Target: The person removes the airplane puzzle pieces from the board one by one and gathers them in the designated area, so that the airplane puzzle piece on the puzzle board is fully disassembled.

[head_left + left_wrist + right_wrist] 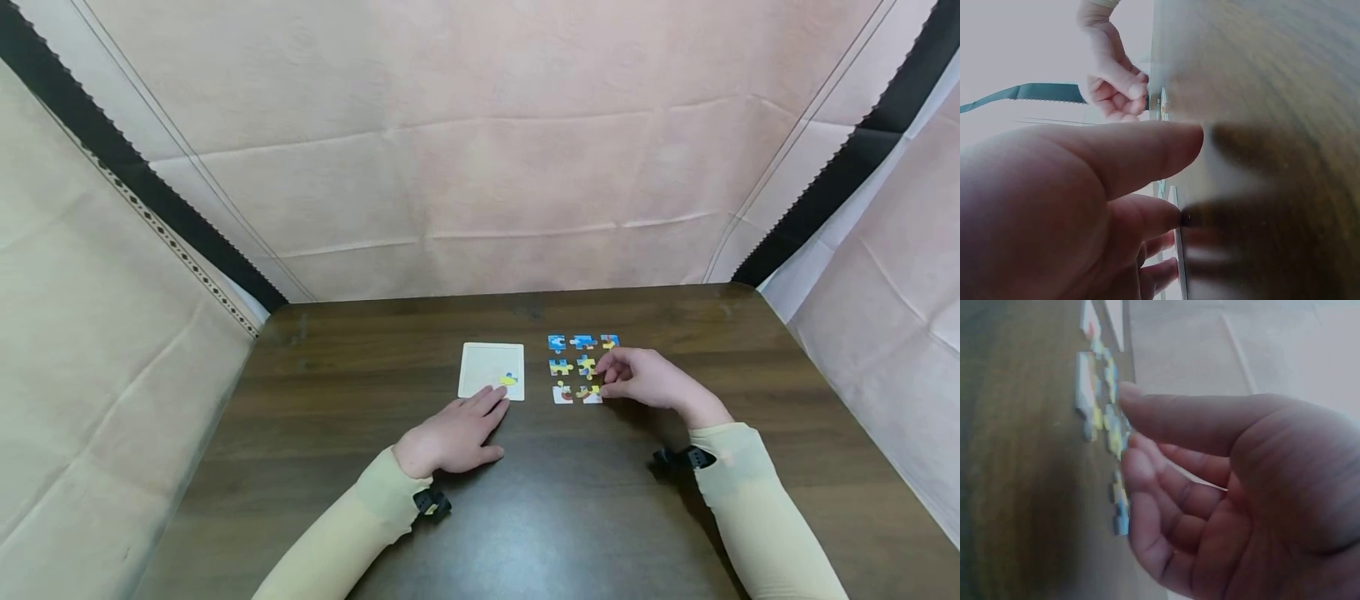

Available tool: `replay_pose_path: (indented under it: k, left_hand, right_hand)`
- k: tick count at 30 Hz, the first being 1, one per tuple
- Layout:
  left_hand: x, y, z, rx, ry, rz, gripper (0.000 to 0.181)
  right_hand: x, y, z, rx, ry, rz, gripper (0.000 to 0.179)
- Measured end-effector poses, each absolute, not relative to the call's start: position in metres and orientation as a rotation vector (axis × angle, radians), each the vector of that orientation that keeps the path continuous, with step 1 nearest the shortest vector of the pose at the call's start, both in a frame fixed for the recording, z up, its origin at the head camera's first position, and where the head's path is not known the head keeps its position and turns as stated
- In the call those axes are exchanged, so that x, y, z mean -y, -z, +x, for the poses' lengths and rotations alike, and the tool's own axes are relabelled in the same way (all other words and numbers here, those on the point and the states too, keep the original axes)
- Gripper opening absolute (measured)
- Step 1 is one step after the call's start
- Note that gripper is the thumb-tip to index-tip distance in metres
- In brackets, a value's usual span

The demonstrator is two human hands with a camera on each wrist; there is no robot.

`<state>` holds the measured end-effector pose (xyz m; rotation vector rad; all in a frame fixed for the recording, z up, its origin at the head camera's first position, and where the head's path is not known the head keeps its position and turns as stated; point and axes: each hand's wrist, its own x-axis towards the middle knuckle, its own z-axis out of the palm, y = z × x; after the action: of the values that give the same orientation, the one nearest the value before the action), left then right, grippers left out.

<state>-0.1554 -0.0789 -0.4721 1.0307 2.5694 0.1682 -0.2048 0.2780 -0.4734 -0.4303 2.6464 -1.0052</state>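
My left hand [457,435] lies with extended fingers at the near edge of a white square puzzle tray [480,364], fingertips touching that edge. One yellow-and-blue jigsaw piece [508,379] lies in the tray's lower right part. To the right, my right hand [645,379] hovers at the side of several loose jigsaw pieces [560,367] set out in rows. Its thumb [1179,422] and index finger stand apart, the other fingers loosely bent, and no piece shows between them. Part of the group's right side is hidden behind this hand in the head view.
The dark wooden table [360,350] carries the tray and pieces. Pale cloth walls [525,167] rise behind it and at both sides, with black strips along the corners. A small black camera [432,502] sits on the left wrist, another on the right.
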Motion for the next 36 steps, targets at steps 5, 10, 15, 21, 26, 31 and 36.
replay_pose_path:
  k: [5, 10, 15, 21, 26, 31, 36]
  left_hand:
    - [0.078, 0.472, -0.156, -2.561, -0.172, 1.024, 0.076]
    - [0.079, 0.474, -0.157, -2.561, -0.16, 1.025, 0.076]
    - [0.081, 0.476, -0.157, -2.564, -0.139, 1.051, 0.076]
    - [0.082, 0.476, -0.157, -2.568, -0.112, 1.066, 0.076]
    - [0.081, 0.475, -0.156, -2.562, -0.116, 1.062, 0.076]
    - [0.081, 0.473, -0.157, -2.56, -0.125, 1.058, 0.076]
    - [0.084, 0.469, -0.159, -2.522, -0.169, 1.064, 0.076]
  right_hand:
    - [-0.259, 0.469, -0.208, -2.65, 1.025, -0.507, 0.029]
    - [-0.218, 0.47, -0.219, -2.628, 0.996, -0.611, 0.03]
    - [-0.178, 0.47, -0.229, -2.59, 0.973, -0.658, 0.032]
    - [-0.153, 0.474, -0.237, -2.579, 0.945, -0.692, 0.03]
    - [-0.149, 0.482, -0.24, -2.626, 0.849, -0.727, 0.029]
    - [-0.147, 0.483, -0.241, -2.642, 0.815, -0.753, 0.03]
    - [-0.145, 0.483, -0.24, -2.654, 0.79, -0.759, 0.029]
